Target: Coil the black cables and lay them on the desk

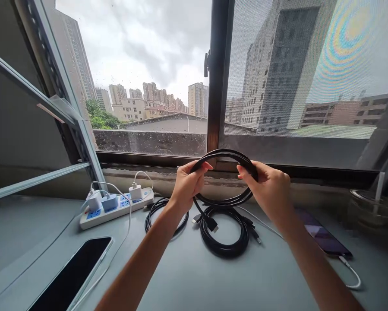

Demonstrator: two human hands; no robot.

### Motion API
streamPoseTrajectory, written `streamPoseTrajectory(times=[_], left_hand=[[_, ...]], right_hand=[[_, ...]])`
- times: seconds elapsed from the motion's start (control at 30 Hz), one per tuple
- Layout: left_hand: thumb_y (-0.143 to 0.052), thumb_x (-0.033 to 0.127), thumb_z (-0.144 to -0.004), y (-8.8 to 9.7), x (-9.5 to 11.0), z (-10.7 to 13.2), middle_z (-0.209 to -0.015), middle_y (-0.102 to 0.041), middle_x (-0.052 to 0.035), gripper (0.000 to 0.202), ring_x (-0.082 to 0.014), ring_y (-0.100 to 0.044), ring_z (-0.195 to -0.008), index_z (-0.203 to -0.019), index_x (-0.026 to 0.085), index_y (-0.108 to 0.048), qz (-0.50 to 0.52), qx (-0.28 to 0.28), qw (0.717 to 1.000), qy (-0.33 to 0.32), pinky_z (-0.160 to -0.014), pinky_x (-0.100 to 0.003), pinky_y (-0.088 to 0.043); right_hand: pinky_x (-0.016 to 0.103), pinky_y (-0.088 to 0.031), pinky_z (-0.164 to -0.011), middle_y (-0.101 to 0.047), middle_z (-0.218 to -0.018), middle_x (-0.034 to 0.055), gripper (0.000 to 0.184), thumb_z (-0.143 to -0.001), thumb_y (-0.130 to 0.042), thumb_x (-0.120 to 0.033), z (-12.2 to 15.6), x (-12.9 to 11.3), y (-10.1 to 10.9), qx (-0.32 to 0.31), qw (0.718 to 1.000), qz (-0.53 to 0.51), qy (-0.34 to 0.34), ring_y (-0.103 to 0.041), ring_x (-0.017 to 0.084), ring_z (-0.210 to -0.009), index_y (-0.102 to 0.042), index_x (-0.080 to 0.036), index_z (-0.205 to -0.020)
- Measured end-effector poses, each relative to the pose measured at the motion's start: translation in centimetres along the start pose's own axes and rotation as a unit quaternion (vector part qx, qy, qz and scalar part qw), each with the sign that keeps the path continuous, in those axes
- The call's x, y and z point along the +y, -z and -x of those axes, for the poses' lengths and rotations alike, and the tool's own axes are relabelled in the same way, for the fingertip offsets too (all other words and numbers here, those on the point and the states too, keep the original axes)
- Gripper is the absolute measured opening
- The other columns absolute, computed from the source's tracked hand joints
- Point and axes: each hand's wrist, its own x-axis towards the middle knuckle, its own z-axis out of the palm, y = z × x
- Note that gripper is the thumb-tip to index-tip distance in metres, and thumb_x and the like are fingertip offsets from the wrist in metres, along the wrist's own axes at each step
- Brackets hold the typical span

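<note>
A coiled black cable (225, 154) is held up in front of the window. My left hand (186, 185) is closed round its left side and my right hand (269, 188) is closed round its right side. One plug end (209, 223) hangs down from the coil. Below it, a second coiled black cable (224, 248) lies on the grey table (197, 276). A third black coil (153, 211) lies to its left, partly hidden by my left forearm.
A white power strip (116, 207) with three chargers lies at the left. A black phone (74, 276) on a white cord lies at the front left. Another phone (323, 236) with a white cable lies at the right. A glass jar (368, 207) stands at the far right.
</note>
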Motion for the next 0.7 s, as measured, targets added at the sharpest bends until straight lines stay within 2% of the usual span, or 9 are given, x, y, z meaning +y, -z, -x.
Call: streamPoseTrajectory(times=[0.1,0.2,0.3,0.37,0.43,0.5,0.57,0.63,0.7], left_hand=[[-0.074,0.026,-0.063,0.3,0.1,-0.4,-0.036,-0.026,0.0103,0.019,-0.0001,-0.015,-0.03,-0.065,0.015,-0.058,0.022,-0.001,1.0,0.005,-0.033,-0.016,-0.006],[-0.078,0.028,-0.062,0.7,0.5,-0.5,-0.038,-0.025,0.0112,0.027,0.0006,-0.015,-0.03,-0.067,0.015,-0.056,-0.001,-0.041,0.999,0.02,-0.035,-0.018,-0.005],[-0.082,0.031,-0.058,0.9,0.8,-0.3,-0.04,-0.025,0.0118,0.034,0.0008,-0.014,-0.031,-0.072,0.016,-0.056,0.004,-0.081,0.996,0.032,-0.035,-0.017,-0.005],[-0.084,0.038,-0.054,0.9,0.8,-0.1,-0.04,-0.024,0.0121,0.04,0.0006,-0.013,-0.033,-0.077,0.017,-0.059,0.022,-0.1,0.995,0.02,-0.036,-0.017,-0.006],[-0.082,0.051,-0.053,0.8,0.8,0.0,-0.038,-0.023,0.0118,0.047,-0.0001,-0.012,-0.033,-0.078,0.017,-0.06,0.03,-0.123,0.992,0.006,-0.036,-0.017,-0.007],[-0.075,0.063,-0.056,0.7,0.8,0.0,-0.037,-0.021,0.0106,0.052,-0.0008,-0.013,-0.034,-0.072,0.017,-0.059,0.023,-0.143,0.989,-0.003,-0.036,-0.018,-0.009],[-0.07,0.066,-0.061,0.6,0.8,-0.1,-0.037,-0.022,0.0095,0.052,-0.001,-0.014,-0.034,-0.066,0.016,-0.056,0.009,-0.139,0.99,-0.007,-0.036,-0.018,-0.01],[-0.07,0.061,-0.066,0.5,0.8,-0.3,-0.038,-0.022,0.009,0.049,-0.0012,-0.014,-0.034,-0.065,0.015,-0.054,-0.001,-0.113,0.994,-0.007,-0.036,-0.017,-0.008],[-0.07,0.058,-0.069,0.4,0.8,-0.4,-0.039,-0.022,0.0086,0.046,-0.0017,-0.015,-0.035,-0.065,0.015,-0.054,-0.009,-0.092,0.996,0.001,-0.036,-0.018,-0.007]], right_hand=[[0.028,-0.044,-0.057,-0.069,-0.066,0.0053,0.043,-0.083,-0.056,-0.056,0.1,-0.3,0.3,-0.057,0.995,-0.076,-0.038,-0.067,0.022,-0.065,-0.071,-0.016,-0.079],[0.026,-0.045,-0.057,-0.069,-0.07,0.0072,0.047,-0.076,-0.06,-0.061,0.0,-0.6,0.8,-0.124,0.968,-0.183,-0.117,-0.066,0.021,-0.067,-0.07,-0.015,-0.073],[0.024,-0.043,-0.053,-0.062,-0.055,0.0044,0.049,-0.072,-0.064,-0.063,0.0,-0.9,1.0,-0.176,0.909,-0.323,-0.194,-0.062,0.017,-0.056,-0.064,-0.015,-0.064],[0.023,-0.043,-0.053,-0.052,-0.045,-0.0005,0.048,-0.072,-0.065,-0.062,0.0,-1.0,1.1,-0.214,0.868,-0.4,-0.202,-0.06,0.015,-0.052,-0.056,-0.016,-0.06],[0.024,-0.046,-0.057,-0.049,-0.045,-0.0033,0.046,-0.074,-0.064,-0.059,0.0,-1.0,1.2,-0.252,0.837,-0.446,-0.193,-0.06,0.014,-0.053,-0.051,-0.017,-0.062],[0.024,-0.05,-0.06,-0.056,-0.055,-0.0032,0.039,-0.077,-0.063,-0.056,-0.2,-0.8,1.5,-0.27,0.828,-0.457,-0.18,-0.061,0.012,-0.056,-0.055,-0.018,-0.074],[0.024,-0.052,-0.06,-0.065,-0.078,-0.0007,0.037,-0.079,-0.064,-0.05,-0.5,-0.5,2.2,-0.28,0.841,-0.436,-0.156,-0.063,0.011,-0.061,-0.058,-0.021,-0.103],[0.026,-0.054,-0.063,-0.065,-0.104,0.0026,0.061,-0.078,-0.068,-0.041,-0.8,-0.2,3.3,-0.298,0.858,-0.404,-0.106,-0.066,0.014,-0.075,-0.044,-0.03,-0.132],[0.033,-0.056,-0.075,-0.056,-0.125,0.0044,0.077,-0.074,-0.071,-0.038,-1.0,0.1,4.4,-0.332,0.858,-0.388,-0.05,-0.065,0.019,-0.094,-0.033,-0.036,-0.141]])
